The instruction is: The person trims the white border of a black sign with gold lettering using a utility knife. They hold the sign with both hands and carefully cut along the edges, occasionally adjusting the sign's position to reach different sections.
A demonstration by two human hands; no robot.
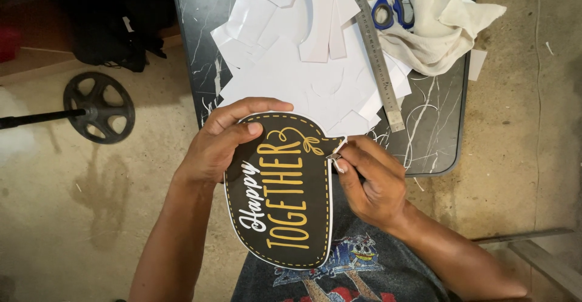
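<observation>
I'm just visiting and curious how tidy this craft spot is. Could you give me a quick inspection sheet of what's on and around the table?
Surface: dark marble-patterned table, mostly covered.
Job's things: black speech-bubble sign with white and gold lettering, held over the lap, its pointed tip toward the table.
Clutter: heap of white paper offcuts; metal ruler lying across it; blue-handled scissors; crumpled cream cloth.
Grippers: left hand grips the sign's upper left edge; right hand pinches a small pale scrap at the sign's tip.
Cables: thin cord on the floor, right of the table.
Surroundings: concrete floor; black wheel-shaped base with a rod; dark bag under a shelf.
</observation>
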